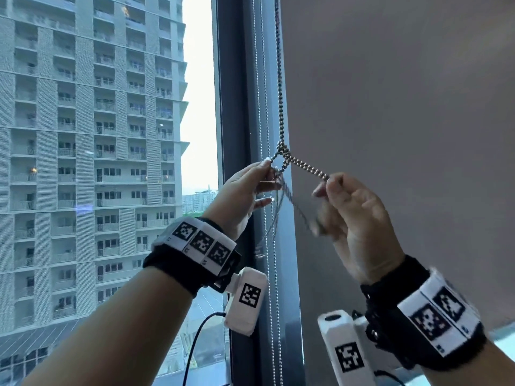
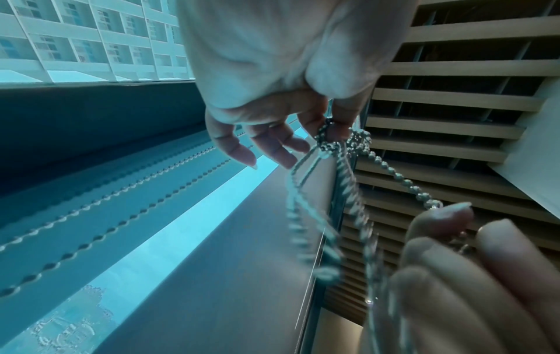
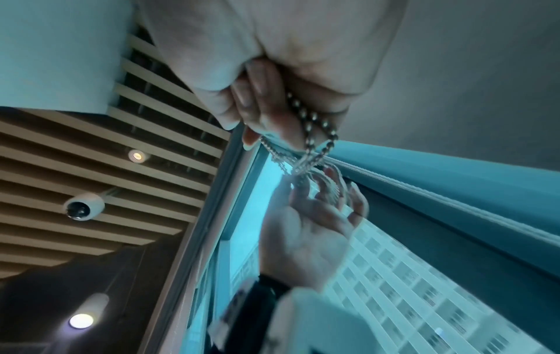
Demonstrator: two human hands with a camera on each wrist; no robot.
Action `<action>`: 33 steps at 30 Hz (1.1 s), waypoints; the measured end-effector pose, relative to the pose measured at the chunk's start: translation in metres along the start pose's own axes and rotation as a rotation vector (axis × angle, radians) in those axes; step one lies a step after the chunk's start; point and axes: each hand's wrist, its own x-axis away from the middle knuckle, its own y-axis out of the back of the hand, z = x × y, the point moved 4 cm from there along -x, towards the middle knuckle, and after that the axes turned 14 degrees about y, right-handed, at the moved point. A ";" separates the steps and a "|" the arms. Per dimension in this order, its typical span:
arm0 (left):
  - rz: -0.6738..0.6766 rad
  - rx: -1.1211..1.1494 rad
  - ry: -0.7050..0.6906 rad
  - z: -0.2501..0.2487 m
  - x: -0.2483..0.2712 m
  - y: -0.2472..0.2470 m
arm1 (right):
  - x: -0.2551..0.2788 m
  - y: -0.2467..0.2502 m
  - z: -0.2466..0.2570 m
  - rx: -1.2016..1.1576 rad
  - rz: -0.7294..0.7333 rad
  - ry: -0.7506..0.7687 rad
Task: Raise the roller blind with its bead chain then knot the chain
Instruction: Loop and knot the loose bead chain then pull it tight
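A silver bead chain (image 1: 279, 87) hangs down along the left edge of a grey roller blind (image 1: 404, 121). At hand height it crosses itself in a small loop (image 1: 282, 156). My left hand (image 1: 250, 190) pinches the loop's left side between thumb and forefinger (image 2: 328, 129). My right hand (image 1: 351, 215) grips the doubled strand (image 1: 309, 168) that runs down-right from the loop, fingers curled round it (image 3: 306, 129). The loose chain below (image 1: 281, 210) swings, blurred, between both hands.
A dark window frame (image 1: 234, 107) stands left of the chain, with a second bead chain (image 1: 264, 274) hanging along it. Behind the glass rises a tall apartment block (image 1: 83, 135). A slatted ceiling (image 3: 91, 155) with a dome camera (image 3: 83, 206) is overhead.
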 end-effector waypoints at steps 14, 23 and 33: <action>-0.018 -0.134 -0.053 -0.001 -0.002 -0.012 | 0.054 -0.008 -0.023 0.080 0.467 -0.295; -0.050 -0.214 -0.230 -0.006 -0.006 -0.008 | 0.075 -0.012 -0.032 -0.118 0.382 -0.506; -0.071 -0.357 -0.295 0.003 -0.016 -0.001 | 0.087 -0.007 -0.054 0.053 0.407 -0.484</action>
